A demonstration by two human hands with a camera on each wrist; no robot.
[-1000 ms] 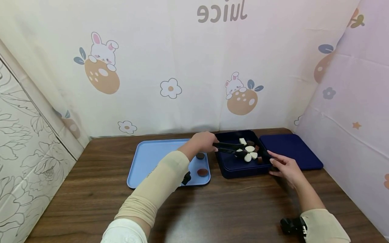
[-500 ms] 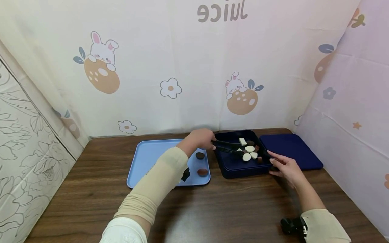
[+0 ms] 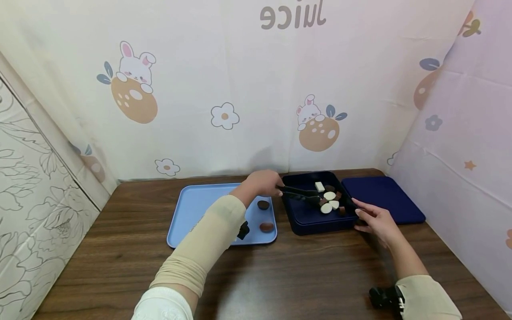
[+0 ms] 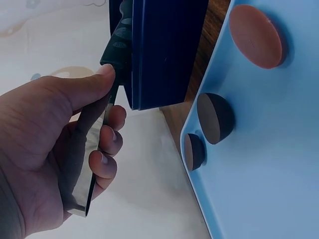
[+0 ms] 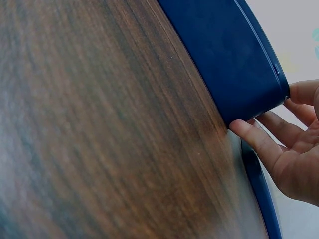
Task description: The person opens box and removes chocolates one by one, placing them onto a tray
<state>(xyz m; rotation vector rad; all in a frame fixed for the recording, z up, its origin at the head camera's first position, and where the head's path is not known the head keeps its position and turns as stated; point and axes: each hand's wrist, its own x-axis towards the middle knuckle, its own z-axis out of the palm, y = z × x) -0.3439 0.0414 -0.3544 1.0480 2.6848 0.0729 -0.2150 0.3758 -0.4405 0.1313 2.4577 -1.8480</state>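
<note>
My left hand (image 3: 265,183) grips a pair of black-handled tongs (image 3: 295,190), thumb on one side and fingertips on the other in the left wrist view, where a bent metal end shows by the palm. The tongs reach into a dark blue box (image 3: 310,227), their tips beside several white ovals (image 3: 330,195), a white rectangular block (image 3: 319,186) and brown chocolate-like pieces (image 3: 342,210). The tong tips are hidden in the left wrist view. At the box's front right corner my right hand (image 3: 376,222) holds the wall, its fingertips spread between rim and base.
Left of the box lies a light blue tray (image 3: 192,195) with a dark half-round piece (image 3: 263,205), a reddish-brown oval (image 3: 266,227) and a smaller dark piece (image 4: 194,152). A flat dark blue lid (image 3: 388,195) lies to the right. Fabric hangs behind the wooden table (image 3: 304,275).
The tongs have drawn slightly left and their arms look closer together. The front white oval has shifted a little, and a white piece near the tips has dropped from sight. My right hand stays put.
</note>
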